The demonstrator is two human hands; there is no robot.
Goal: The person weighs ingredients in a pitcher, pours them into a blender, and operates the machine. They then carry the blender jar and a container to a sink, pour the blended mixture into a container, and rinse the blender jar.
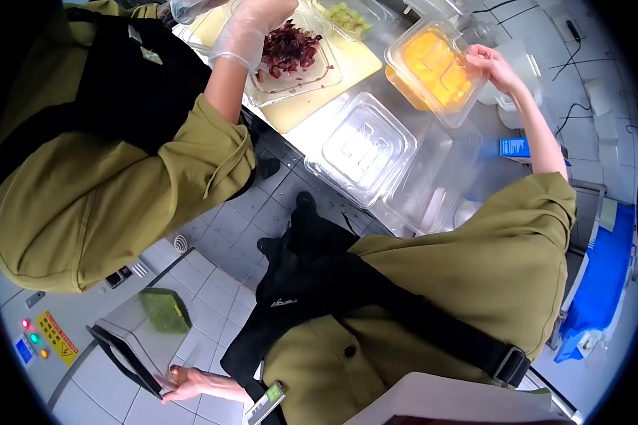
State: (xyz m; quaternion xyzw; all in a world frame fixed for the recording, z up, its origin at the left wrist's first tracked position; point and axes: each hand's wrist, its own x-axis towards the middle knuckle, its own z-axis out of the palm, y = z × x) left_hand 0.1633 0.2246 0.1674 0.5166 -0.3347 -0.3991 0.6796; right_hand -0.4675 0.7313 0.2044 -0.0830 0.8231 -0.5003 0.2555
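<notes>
Right hand (490,65) pinches a tilted clear tub (432,71) of orange cubes; left hand (186,383) clasps a shiny tray (143,338).

The cubed-fruit tub (432,67), in the right hand (490,65), was over the counter (308,138); 1 empty tub (361,149) lay before it, a cutting board (312,103) left of both. The tray (145,340) in the left hand (191,384) hung over the floor (213,276).

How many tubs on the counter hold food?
3: red fruit tub under the co-worker's gloved hand, green-pieces tub at the top edge, yellow-filled tub held by the right hand. Others may be hidden beyond the frame.
</notes>
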